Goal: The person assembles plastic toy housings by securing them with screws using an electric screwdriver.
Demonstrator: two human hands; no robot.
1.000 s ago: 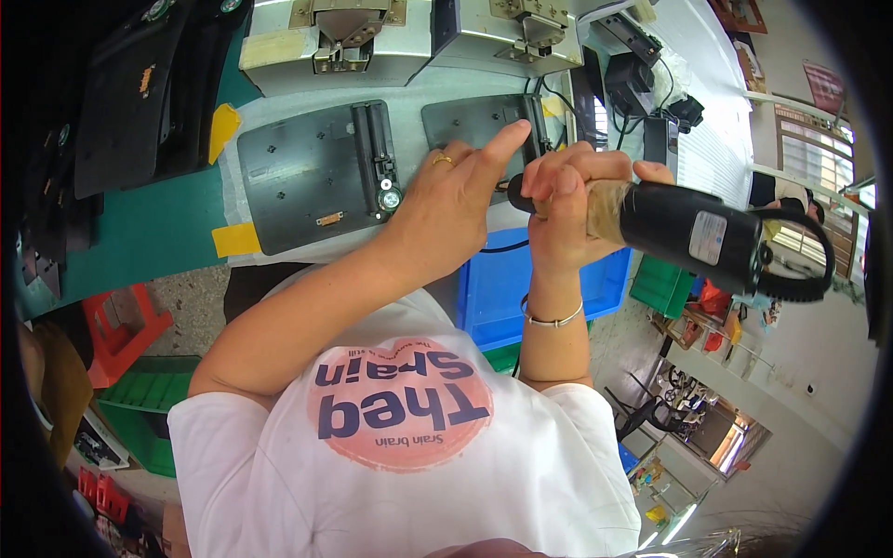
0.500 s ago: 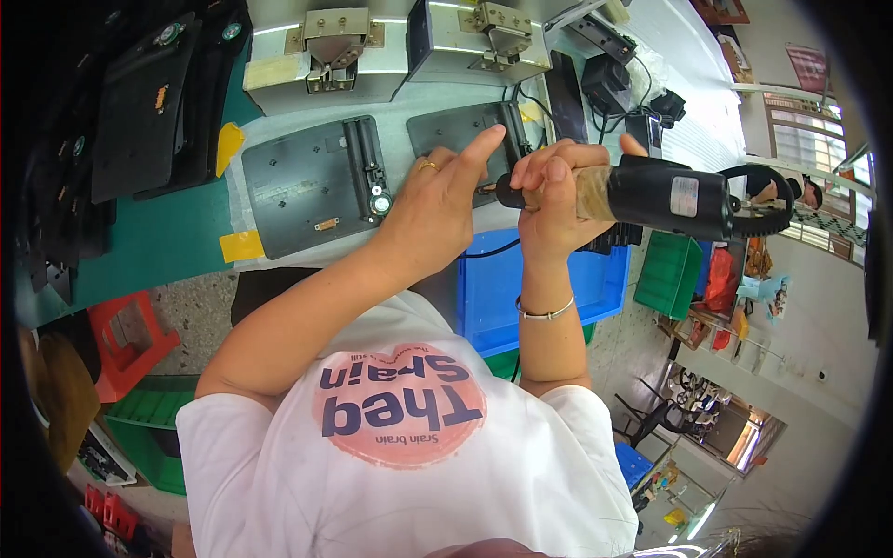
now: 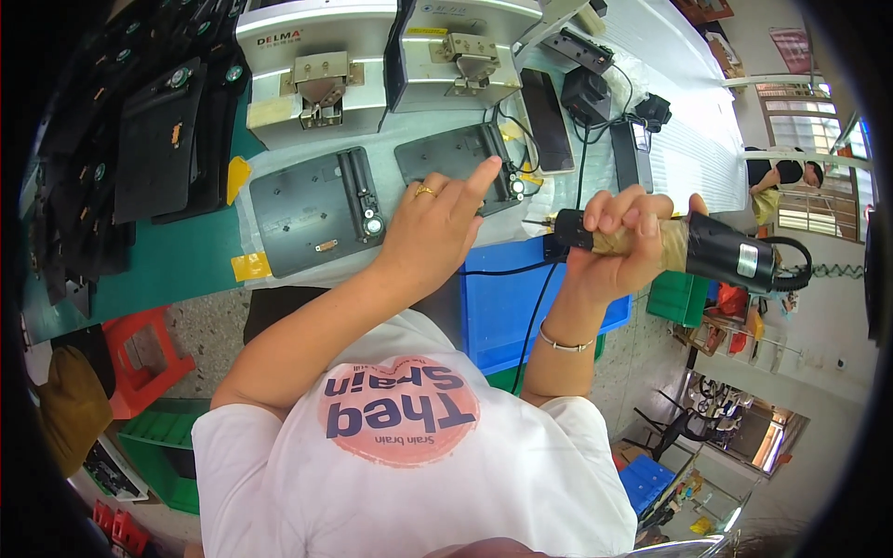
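My right hand is wrapped round a black electric screwdriver with tan tape about its grip. Its bit points left and stands apart from the right-hand black panel. On that panel rests my left hand, index finger stretched toward the round silver part at the panel's right edge; the other fingers are partly bent and the hand covers the near part of the panel. A second black panel, with a dark bar and a round fitting along its right side, lies to the left.
Two metal feeder boxes stand behind the panels. A phone, black adapters and cables lie at the back right. Many black panels are piled on the left. Below the bench edge sits a blue bin.
My right hand has drawn the screwdriver away to the right and nearer, off the right-hand panel. My left hand stays on the panel. The whole view has shifted slightly.
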